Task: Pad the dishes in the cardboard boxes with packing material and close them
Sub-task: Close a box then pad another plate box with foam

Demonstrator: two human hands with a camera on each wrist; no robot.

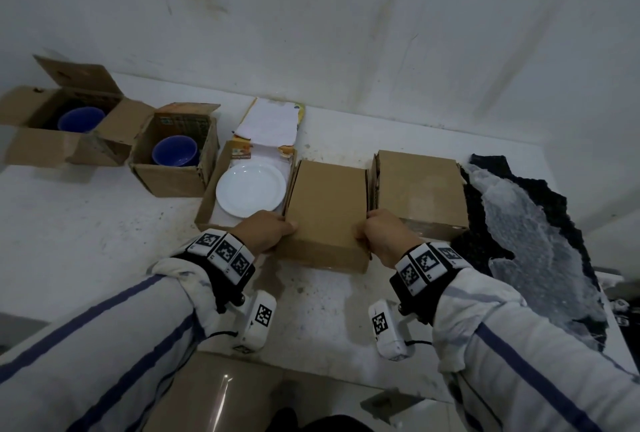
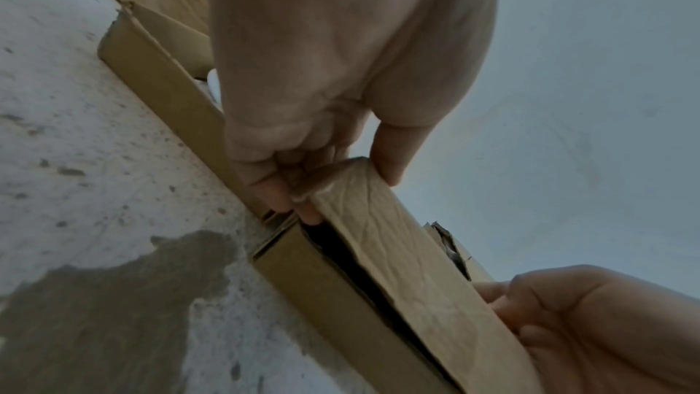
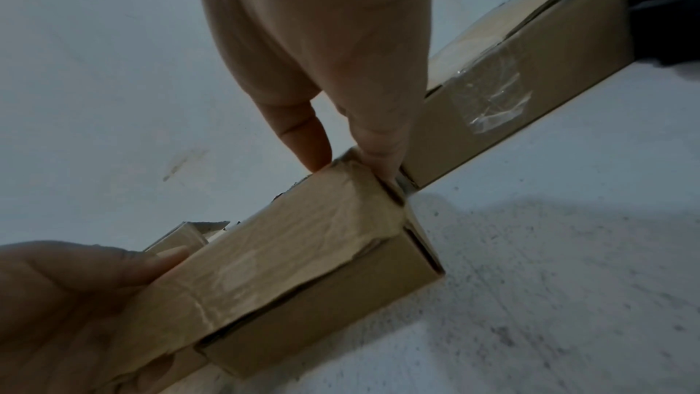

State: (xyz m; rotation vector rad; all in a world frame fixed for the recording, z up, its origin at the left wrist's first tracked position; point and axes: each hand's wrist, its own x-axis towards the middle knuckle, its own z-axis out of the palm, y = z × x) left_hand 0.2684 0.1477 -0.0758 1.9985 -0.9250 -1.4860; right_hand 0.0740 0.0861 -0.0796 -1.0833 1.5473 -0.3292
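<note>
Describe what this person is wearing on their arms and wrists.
Both arms wear white sleeves with dark blue stripes. Each wrist has a black band carrying white blocks printed with black square codes, plus a white camera unit below, with thin black cable. Hands are bare.

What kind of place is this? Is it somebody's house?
Hard to say; it looks like a plain packing spot, perhaps in a home. A stained white counter against a bare white wall holds brown cardboard boxes with blue bowls and a round white plate, beside clear bubble wrap.
</note>
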